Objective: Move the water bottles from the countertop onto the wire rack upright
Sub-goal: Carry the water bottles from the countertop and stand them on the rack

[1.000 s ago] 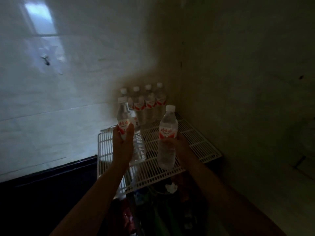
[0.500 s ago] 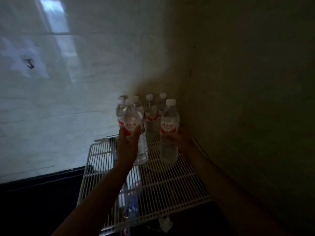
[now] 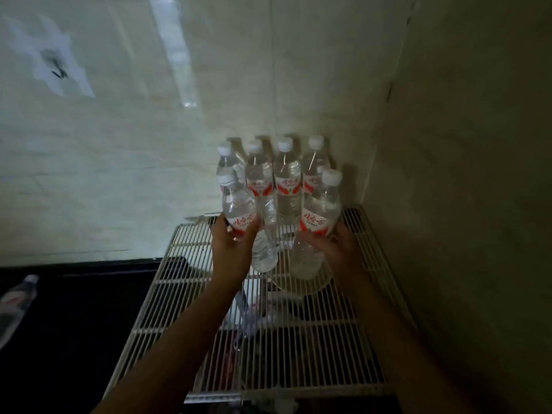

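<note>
The white wire rack fills the corner in front of me. My left hand grips a clear water bottle with a red label and white cap, held upright low over the rack's back half. My right hand holds a second, like bottle, upright with its base at the rack wires. Several more bottles stand upright in a row behind them against the back wall. Whether the two held bottles rest on the rack is unclear.
Tiled walls close the rack at the back and right. A dark countertop lies to the left, with another bottle lying on its side at the far left edge. Dim items show under the rack wires.
Both hands have carried their bottles forward and down toward the back of the rack, right in front of the standing row. My view has come closer and tilted down.
</note>
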`<action>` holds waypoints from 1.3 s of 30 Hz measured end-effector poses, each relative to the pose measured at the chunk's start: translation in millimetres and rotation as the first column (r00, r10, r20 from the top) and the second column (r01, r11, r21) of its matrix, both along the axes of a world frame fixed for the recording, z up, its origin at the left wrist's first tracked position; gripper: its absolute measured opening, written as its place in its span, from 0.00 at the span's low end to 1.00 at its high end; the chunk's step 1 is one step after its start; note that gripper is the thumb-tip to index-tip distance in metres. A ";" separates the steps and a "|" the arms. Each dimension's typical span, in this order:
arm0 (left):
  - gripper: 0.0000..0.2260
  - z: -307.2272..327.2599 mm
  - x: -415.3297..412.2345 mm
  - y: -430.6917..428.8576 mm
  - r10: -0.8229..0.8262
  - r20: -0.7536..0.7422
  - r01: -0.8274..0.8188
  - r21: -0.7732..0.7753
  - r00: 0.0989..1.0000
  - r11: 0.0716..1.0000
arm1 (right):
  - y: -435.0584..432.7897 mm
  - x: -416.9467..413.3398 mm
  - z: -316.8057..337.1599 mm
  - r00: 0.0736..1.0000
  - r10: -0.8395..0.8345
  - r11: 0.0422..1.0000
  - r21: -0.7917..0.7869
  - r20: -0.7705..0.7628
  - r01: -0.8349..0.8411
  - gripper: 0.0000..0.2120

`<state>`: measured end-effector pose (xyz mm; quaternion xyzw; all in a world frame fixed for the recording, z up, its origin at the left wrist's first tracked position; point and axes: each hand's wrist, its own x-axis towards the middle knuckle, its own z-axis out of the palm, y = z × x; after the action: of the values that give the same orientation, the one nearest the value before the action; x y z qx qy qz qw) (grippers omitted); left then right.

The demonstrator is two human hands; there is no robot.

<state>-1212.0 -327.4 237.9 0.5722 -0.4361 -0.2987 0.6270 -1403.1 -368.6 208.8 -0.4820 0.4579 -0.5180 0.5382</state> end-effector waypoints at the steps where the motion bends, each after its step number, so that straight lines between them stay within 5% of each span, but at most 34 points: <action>1: 0.19 -3.8 -0.4 -2.1 0.003 0.001 -0.003 0.017 1.000 1.000 | 0.7 -1.7 -3.2 1.000 0.010 1.000 -0.010 0.012 -0.010 0.23; 5: 0.23 -9.7 -1.6 -8.1 0.014 0.058 -0.018 0.065 0.998 0.998 | 1.9 -8.3 -6.6 0.998 0.044 0.998 -0.039 -0.045 -0.046 0.24; 10: 0.24 -13.1 -1.2 -10.6 -0.043 0.140 0.037 0.041 0.989 0.998 | 4.1 -12.7 -7.8 0.985 0.089 0.993 -0.060 -0.148 -0.099 0.40; 17: 0.27 -9.0 5.0 -10.7 -0.168 -0.005 0.168 0.023 0.986 0.986 | 3.9 -11.6 13.2 0.894 0.182 0.972 -0.065 -0.410 -0.227 0.43; 25: 0.28 -4.2 27.8 -30.6 -0.246 0.040 0.243 0.070 0.968 0.967 | -13.5 -11.3 17.0 0.916 0.165 0.981 -0.034 -0.366 -0.190 0.38; 30: 0.38 -33.8 47.5 -26.1 -0.404 0.214 0.340 0.283 0.889 0.897 | -12.6 -11.5 10.0 0.717 0.202 0.970 0.037 -0.667 -0.239 0.44; 39: 0.34 -54.2 51.8 -34.7 -0.344 0.195 0.287 0.269 0.919 0.920 | -20.8 17.3 -5.9 0.843 0.193 0.979 0.039 -0.503 -0.201 0.37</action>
<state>-1160.2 -362.1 183.7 0.5957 -0.5568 -0.3748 0.4411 -1385.9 -389.5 202.9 -0.6490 0.5266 -0.3197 0.4465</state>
